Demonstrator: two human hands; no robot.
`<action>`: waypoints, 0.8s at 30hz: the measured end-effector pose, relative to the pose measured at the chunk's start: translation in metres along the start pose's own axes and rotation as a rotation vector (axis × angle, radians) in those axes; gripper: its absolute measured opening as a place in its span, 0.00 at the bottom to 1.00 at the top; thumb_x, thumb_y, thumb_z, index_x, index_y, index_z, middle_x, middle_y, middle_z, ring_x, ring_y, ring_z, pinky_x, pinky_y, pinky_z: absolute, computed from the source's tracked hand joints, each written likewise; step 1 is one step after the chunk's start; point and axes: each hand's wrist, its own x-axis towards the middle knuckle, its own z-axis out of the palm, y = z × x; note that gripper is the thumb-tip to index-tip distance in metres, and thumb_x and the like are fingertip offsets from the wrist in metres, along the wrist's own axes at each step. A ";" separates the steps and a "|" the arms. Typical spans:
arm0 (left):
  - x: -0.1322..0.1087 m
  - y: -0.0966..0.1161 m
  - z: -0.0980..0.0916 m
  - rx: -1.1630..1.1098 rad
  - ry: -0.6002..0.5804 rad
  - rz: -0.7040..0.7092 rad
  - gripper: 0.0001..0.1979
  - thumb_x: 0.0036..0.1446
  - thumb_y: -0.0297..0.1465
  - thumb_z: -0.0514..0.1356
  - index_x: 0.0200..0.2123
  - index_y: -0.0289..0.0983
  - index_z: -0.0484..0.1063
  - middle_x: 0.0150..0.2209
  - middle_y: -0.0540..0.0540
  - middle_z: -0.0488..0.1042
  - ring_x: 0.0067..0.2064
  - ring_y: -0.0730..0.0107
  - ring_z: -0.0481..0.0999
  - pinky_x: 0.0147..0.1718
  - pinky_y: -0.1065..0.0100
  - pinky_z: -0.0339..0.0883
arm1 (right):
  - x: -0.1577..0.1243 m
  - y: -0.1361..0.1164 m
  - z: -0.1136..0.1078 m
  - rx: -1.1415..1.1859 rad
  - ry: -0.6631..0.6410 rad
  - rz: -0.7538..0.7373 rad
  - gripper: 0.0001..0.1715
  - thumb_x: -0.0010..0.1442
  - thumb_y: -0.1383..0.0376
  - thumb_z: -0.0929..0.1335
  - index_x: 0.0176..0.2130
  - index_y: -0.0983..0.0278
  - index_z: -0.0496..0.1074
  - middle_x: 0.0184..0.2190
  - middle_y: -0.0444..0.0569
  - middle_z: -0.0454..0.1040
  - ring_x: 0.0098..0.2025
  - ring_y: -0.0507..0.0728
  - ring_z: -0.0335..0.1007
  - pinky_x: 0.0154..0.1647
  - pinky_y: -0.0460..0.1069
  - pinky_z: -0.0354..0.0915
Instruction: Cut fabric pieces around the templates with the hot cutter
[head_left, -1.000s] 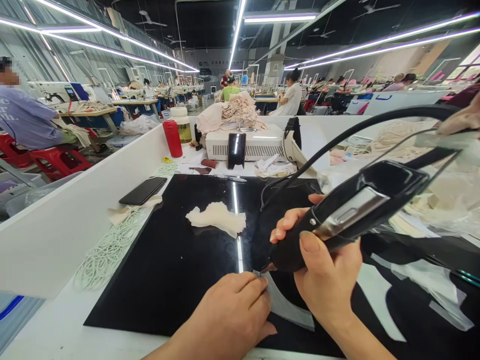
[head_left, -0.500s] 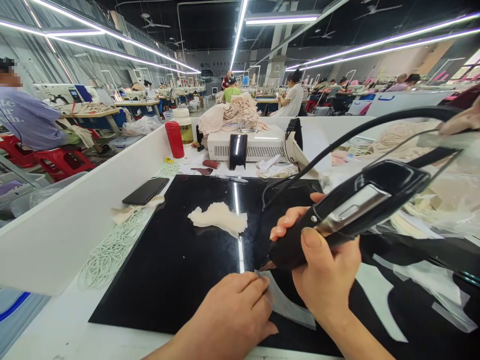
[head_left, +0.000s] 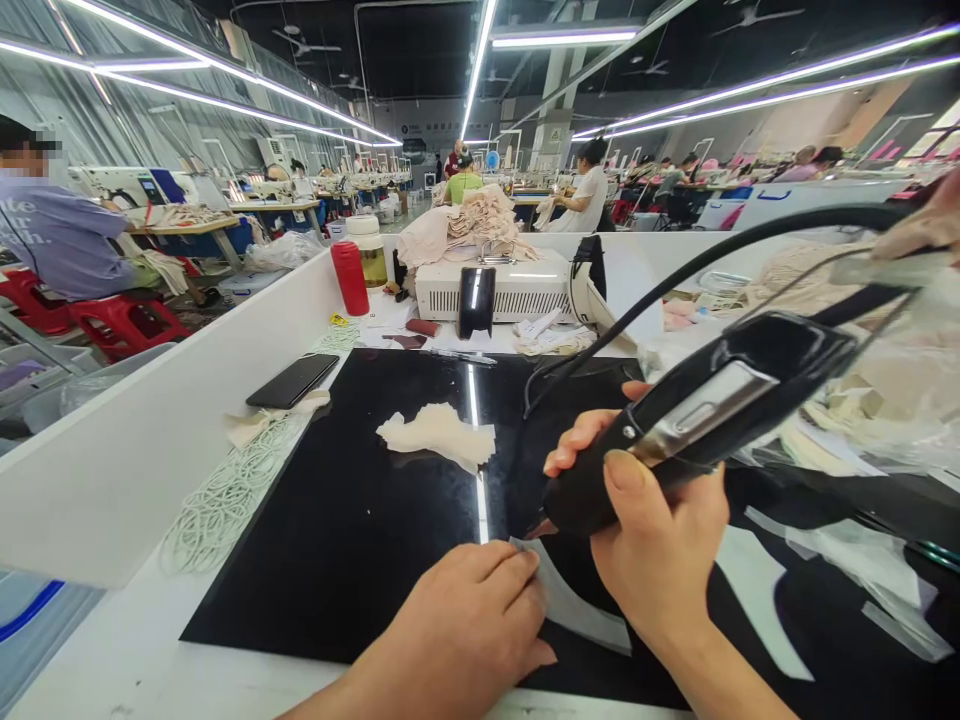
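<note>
My right hand [head_left: 664, 545] is closed around a black corded handheld tool [head_left: 712, 405] with a silver strip along its side, thumb on top. The tool tilts, its narrow tip low and close to my left fingertips. My left hand [head_left: 480, 610] has its fingers pressed together at the upper end of a curved, translucent pale strip [head_left: 581, 605]. That strip lies on a glossy black board [head_left: 300, 560]; part of it is hidden by the left fingers. Whether the tip touches the strip I cannot tell. A crumpled cream cloth piece [head_left: 439, 437] lies farther back on the board.
A black phone [head_left: 292, 381] and a tangle of pale green cord [head_left: 217, 520] lie left. A white vented box [head_left: 491, 292] and red bottle [head_left: 349, 278] stand behind. The tool's cable [head_left: 675, 265] arcs right. Pale cut pieces [head_left: 761, 600] lie right. Other people sit beyond.
My right hand and the tool have shifted very slightly to the right. My left hand stays at the strip's end. The strip and cream cloth look unmoved.
</note>
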 end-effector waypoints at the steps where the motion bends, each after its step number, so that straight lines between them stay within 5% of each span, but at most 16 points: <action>1: 0.000 0.000 0.000 -0.004 0.007 -0.004 0.17 0.68 0.42 0.61 0.48 0.33 0.73 0.53 0.44 0.77 0.53 0.64 0.76 0.50 0.66 0.71 | 0.000 -0.003 -0.003 -0.006 0.010 -0.001 0.24 0.61 0.59 0.75 0.54 0.54 0.66 0.34 0.41 0.73 0.32 0.54 0.72 0.35 0.52 0.74; 13: 0.000 0.004 -0.009 -0.037 -0.021 -0.032 0.16 0.68 0.40 0.61 0.52 0.36 0.71 0.55 0.42 0.74 0.52 0.61 0.76 0.52 0.60 0.72 | -0.016 -0.043 -0.045 -0.092 0.127 -0.012 0.24 0.55 0.56 0.78 0.50 0.54 0.72 0.31 0.43 0.73 0.30 0.55 0.69 0.29 0.51 0.73; 24: 0.000 0.004 -0.010 -0.006 -0.046 -0.024 0.18 0.67 0.41 0.61 0.54 0.36 0.71 0.55 0.41 0.75 0.53 0.60 0.75 0.52 0.59 0.72 | -0.024 -0.041 -0.054 -0.113 0.113 -0.034 0.22 0.59 0.57 0.76 0.51 0.55 0.70 0.32 0.43 0.73 0.30 0.56 0.70 0.31 0.52 0.73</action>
